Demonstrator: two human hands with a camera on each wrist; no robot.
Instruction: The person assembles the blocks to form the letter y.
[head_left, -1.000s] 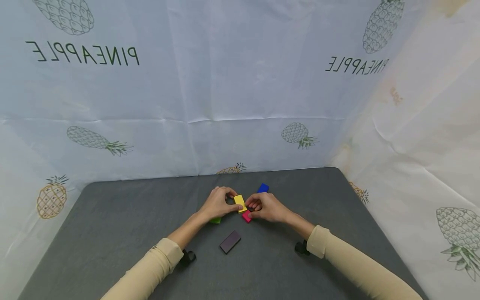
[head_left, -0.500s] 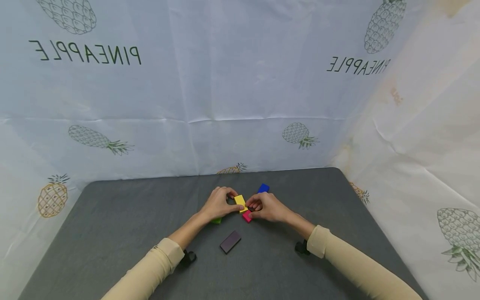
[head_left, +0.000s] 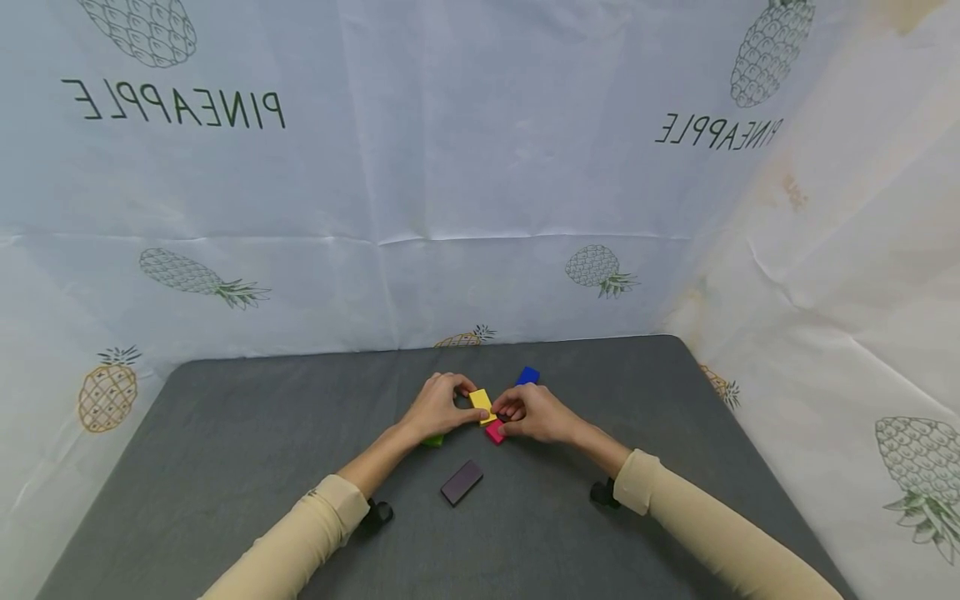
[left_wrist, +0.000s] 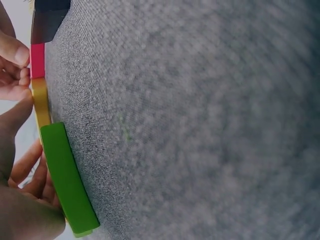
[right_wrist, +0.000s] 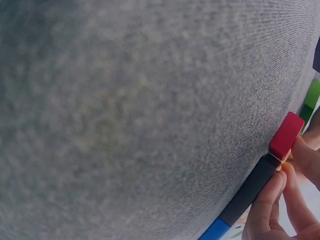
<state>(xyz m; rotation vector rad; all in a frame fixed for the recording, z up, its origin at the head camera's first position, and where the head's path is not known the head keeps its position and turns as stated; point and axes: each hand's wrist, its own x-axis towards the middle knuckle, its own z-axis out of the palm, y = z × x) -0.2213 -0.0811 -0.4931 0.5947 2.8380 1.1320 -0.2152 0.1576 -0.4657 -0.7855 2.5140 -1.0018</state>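
Observation:
In the head view, my left hand [head_left: 437,410] holds a yellow block [head_left: 481,405] between thumb and fingers. My right hand [head_left: 538,415] pinches a small red block [head_left: 495,431] that meets the yellow one's near end. The right wrist view shows the red block touching a black block [right_wrist: 251,189], with curled fingertips against the black one's side. A blue block [head_left: 528,376] adjoins the black block's far end. Partly hidden under my left wrist in the head view is a green block [head_left: 432,441]; the left wrist view shows it [left_wrist: 69,177] in front of the yellow block.
A dark brownish block [head_left: 461,482] lies by itself nearer to me on the grey table [head_left: 247,450]. A white pineapple-print cloth [head_left: 480,183] hangs behind the table's far edge and along the right side. Black straps [head_left: 377,516] sit at both wrists.

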